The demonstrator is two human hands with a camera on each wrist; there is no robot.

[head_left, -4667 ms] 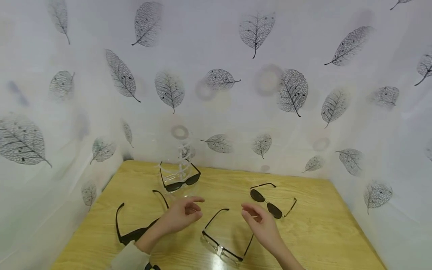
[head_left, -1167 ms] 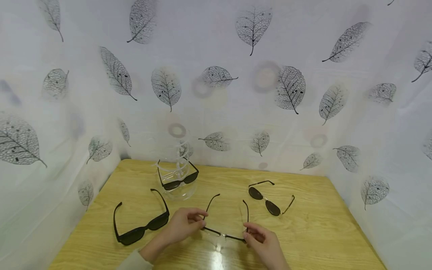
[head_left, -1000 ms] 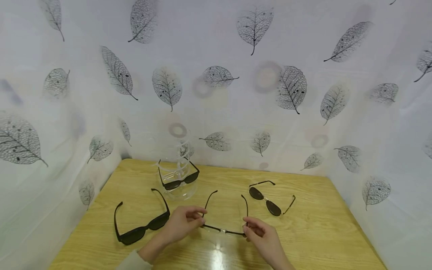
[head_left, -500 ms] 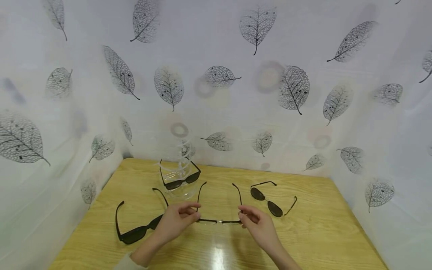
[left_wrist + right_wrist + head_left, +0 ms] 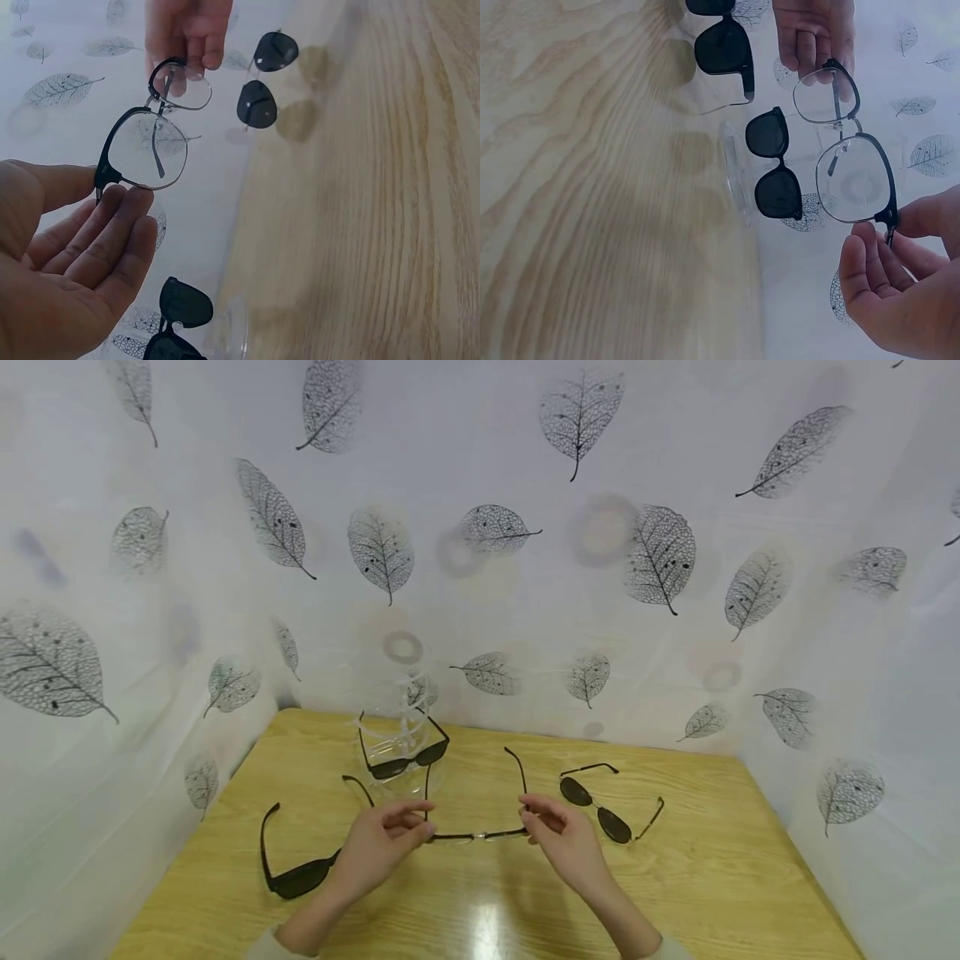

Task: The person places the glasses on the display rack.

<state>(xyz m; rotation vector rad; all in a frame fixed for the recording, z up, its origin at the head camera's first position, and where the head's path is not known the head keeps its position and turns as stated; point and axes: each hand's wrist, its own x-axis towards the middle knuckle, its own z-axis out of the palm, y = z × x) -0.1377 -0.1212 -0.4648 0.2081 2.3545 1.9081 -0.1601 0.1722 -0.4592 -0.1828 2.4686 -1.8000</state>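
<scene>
Together, our left hand (image 5: 378, 850) and right hand (image 5: 572, 850) pinch clear glasses (image 5: 480, 836) aloft, seemingly to carry; moving next needs level hands, stand (image 5: 406, 731) at eleven o'clock.

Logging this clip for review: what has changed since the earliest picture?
The left hand and right hand, both empty then, now hold the clear-lens glasses by opposite ends, lifted off the table and moved forward. The black sunglasses at left, the aviator sunglasses and the clear stand with its dark pair stayed put.
</scene>
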